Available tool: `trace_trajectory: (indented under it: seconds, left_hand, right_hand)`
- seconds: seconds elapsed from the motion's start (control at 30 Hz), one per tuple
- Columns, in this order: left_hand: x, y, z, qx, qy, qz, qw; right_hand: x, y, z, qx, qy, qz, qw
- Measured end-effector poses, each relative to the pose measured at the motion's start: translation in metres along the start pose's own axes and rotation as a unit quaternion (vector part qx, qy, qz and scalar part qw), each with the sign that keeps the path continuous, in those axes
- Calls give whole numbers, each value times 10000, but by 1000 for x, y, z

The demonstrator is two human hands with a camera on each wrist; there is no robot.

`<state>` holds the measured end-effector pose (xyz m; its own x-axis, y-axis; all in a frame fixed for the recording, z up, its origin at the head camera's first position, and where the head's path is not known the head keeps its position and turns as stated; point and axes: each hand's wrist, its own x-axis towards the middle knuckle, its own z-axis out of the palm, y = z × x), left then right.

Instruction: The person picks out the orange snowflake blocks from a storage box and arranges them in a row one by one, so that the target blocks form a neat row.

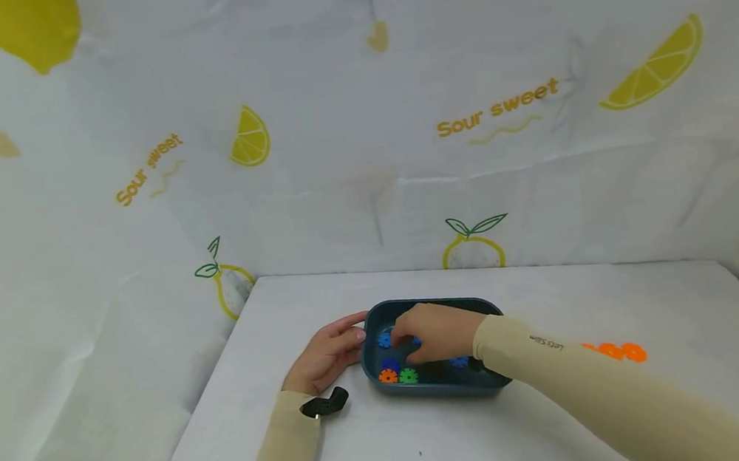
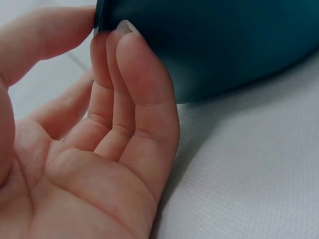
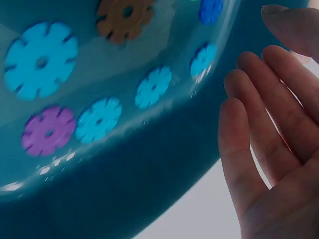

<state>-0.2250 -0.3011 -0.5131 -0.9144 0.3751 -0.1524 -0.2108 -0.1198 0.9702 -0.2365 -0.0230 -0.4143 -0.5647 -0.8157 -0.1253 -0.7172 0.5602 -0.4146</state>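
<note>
A dark teal tray (image 1: 425, 390) stands on the white table, with notched plastic discs spread over its bottom. My left hand (image 1: 325, 353) holds the tray's left end; in the left wrist view its bent fingers (image 2: 149, 89) lie against the outer wall and the thumb meets the rim. Above the tray's inside hovers my right hand (image 1: 442, 329), thumb apart from gently curved fingers, holding nothing. Near its fingertips are a light blue disc (image 1: 384, 340), an orange disc (image 1: 388, 376) and a green disc (image 1: 409, 376). The right wrist view also shows a purple disc (image 3: 49, 130) and a brown disc (image 3: 119, 22).
Several orange discs (image 1: 634, 352) lie on the table right of the tray, partly hidden by the right sleeve (image 1: 584, 373). A white lemon-print curtain (image 1: 367, 208) hangs behind the table and along its left side. On the left wrist sits a black strap (image 1: 324, 403).
</note>
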Motion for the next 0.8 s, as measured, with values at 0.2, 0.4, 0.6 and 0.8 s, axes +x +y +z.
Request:
trace_trajectory:
  seconds: [0.2, 0.4, 0.6, 0.8]
  left_hand:
    - [1, 0, 0, -73, -106, 108, 9999]
    - [1, 1, 1, -90, -176, 162, 9997]
    - [-1, 2, 0, -70, -144, 149, 9998]
    - [-2, 3, 0, -19, -127, 131, 9998]
  right_hand:
    - [16, -9, 14, -441, -89, -325, 9985]
    - [30, -15, 30, -984, -168, -518, 9937]
    - [39, -25, 38, -1865, 10, -715, 9798]
    - [42, -29, 39, -1939, -44, -643, 9789]
